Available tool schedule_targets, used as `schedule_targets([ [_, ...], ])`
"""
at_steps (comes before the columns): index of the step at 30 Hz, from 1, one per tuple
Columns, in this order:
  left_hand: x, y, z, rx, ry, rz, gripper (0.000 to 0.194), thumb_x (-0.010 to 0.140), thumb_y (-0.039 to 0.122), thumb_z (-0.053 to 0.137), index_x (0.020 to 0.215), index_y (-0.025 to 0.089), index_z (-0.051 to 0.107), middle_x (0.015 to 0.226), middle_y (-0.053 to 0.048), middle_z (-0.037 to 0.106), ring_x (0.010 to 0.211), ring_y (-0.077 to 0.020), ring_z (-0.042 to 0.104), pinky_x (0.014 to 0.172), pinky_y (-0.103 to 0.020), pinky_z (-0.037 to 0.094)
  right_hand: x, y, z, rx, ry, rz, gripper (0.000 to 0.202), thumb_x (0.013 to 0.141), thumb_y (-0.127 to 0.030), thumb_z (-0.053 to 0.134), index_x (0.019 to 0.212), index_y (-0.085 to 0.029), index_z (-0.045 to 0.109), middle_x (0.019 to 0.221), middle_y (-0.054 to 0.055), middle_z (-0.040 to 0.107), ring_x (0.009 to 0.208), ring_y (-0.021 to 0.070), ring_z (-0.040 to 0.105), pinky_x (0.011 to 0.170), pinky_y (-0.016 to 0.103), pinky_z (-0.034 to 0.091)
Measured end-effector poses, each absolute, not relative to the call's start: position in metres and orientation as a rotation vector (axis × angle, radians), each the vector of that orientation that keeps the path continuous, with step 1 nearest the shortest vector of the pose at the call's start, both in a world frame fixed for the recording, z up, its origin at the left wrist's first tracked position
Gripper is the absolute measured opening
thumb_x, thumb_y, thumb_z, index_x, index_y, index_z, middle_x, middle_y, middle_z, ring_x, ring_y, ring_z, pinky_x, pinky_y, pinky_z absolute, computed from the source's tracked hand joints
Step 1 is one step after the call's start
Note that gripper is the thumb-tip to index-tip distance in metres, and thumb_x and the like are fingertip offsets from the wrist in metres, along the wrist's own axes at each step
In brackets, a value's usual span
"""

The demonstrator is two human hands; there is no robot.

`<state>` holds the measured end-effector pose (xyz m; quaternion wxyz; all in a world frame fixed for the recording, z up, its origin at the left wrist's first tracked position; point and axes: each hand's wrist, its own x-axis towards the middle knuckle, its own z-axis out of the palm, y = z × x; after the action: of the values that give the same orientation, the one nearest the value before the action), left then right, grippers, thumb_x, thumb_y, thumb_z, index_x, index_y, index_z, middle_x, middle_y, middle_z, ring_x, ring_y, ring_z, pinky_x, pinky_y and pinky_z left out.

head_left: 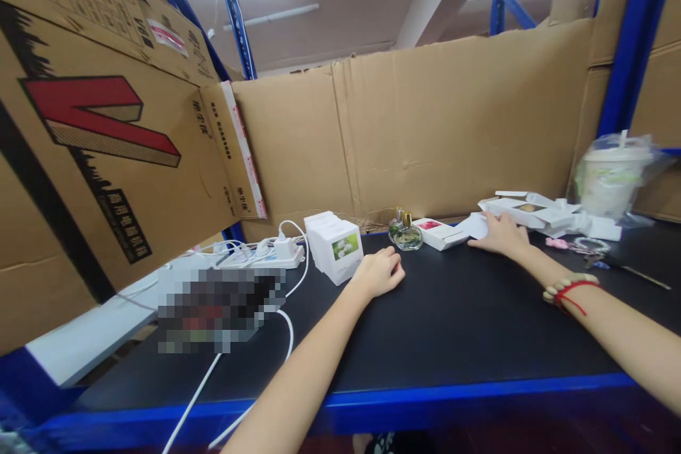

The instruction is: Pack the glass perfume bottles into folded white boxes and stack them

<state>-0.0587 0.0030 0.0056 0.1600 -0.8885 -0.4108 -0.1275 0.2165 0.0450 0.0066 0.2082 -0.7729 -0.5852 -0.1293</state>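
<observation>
My left hand [379, 272] rests on the black tabletop with its fingers curled in and nothing visible in them. Just left of it, several small white boxes [335, 248] stand in a row, the front one printed with a green and white flower picture. Beyond the hand are two small glass perfume bottles [407, 235] with gold tops. My right hand [503, 235] has its thumb and fingers around a white carton [472, 225], partly hidden by the hand. Beside it lies a white box with a pink picture [439, 233], its end flap open.
Opened white cartons [537, 211] lie piled at the back right, near a lidded drink cup [611, 174] in a plastic bag. Keys [590, 247] lie before them. A power strip [266, 255] with white cables and a pixelated item [220, 308] are on the left. Cardboard walls [425, 128] surround the table.
</observation>
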Motion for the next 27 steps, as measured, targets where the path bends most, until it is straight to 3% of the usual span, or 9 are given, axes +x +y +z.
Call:
schedule_targets([
  [7,-0.057,0.002,0.007,-2.57,-1.178,-0.369,0.022,0.083,0.021,0.036,0.077,0.017,0.057,0.083,-0.002,0.057,0.075,-0.0125,0.056,0.064,-0.022,0.045,0.211,0.046,0.003,-2.105,-1.63,-0.225,0.06,0.061,-0.046,0.054,0.115,-0.018,0.05,0.103,0.016,0.059,0.098,0.0368,0.054,0.078,0.05,0.044],
  [13,-0.051,-0.003,0.007,-2.627,-1.182,-0.393,0.024,0.085,0.026,0.034,0.088,0.018,0.056,0.091,-0.003,0.06,0.086,-0.0164,0.058,0.069,-0.026,0.046,0.182,0.023,0.025,-1.821,-1.274,-0.265,0.066,0.075,-0.045,0.038,0.129,-0.01,0.03,0.117,0.024,0.043,0.109,0.0388,0.045,0.083,0.051,0.039],
  [18,-0.048,-0.007,0.007,-2.661,-1.452,-0.952,0.036,0.087,0.038,0.032,0.119,0.024,0.039,0.089,0.001,0.062,0.085,-0.0155,0.06,0.075,-0.028,0.046,0.14,0.008,0.033,-1.436,-1.545,-0.312,0.067,0.078,-0.048,0.033,0.134,-0.016,0.016,0.121,0.017,0.037,0.117,0.0338,0.036,0.092,0.047,0.035],
  [22,-0.049,-0.003,0.005,-2.603,-1.664,-1.383,0.037,0.088,0.043,0.024,0.117,0.025,0.039,0.087,0.002,0.063,0.077,-0.0139,0.061,0.07,-0.027,0.046,0.112,0.005,0.02,-1.169,-2.019,-0.227,0.067,0.074,-0.05,0.04,0.132,-0.024,0.019,0.121,0.013,0.039,0.109,0.031,0.044,0.088,0.046,0.04],
  [25,-0.052,-0.001,0.004,-2.594,-1.716,-1.484,0.04,0.086,0.047,0.027,0.116,0.024,0.041,0.087,0.001,0.064,0.069,-0.0137,0.06,0.068,-0.027,0.046,0.103,0.002,0.013,-1.09,-2.166,-0.164,0.064,0.074,-0.045,0.042,0.13,-0.025,0.02,0.12,0.012,0.039,0.109,0.0291,0.046,0.088,0.046,0.04],
  [27,-0.053,-0.002,0.005,-2.595,-1.693,-1.475,0.048,0.084,0.049,0.033,0.125,0.024,0.032,0.089,0.0,0.064,0.071,-0.0151,0.061,0.068,-0.028,0.047,0.102,0.0,0.011,-1.083,-2.18,-0.159,0.064,0.074,-0.043,0.043,0.13,-0.025,0.019,0.121,0.012,0.04,0.111,0.0289,0.045,0.09,0.048,0.039],
])
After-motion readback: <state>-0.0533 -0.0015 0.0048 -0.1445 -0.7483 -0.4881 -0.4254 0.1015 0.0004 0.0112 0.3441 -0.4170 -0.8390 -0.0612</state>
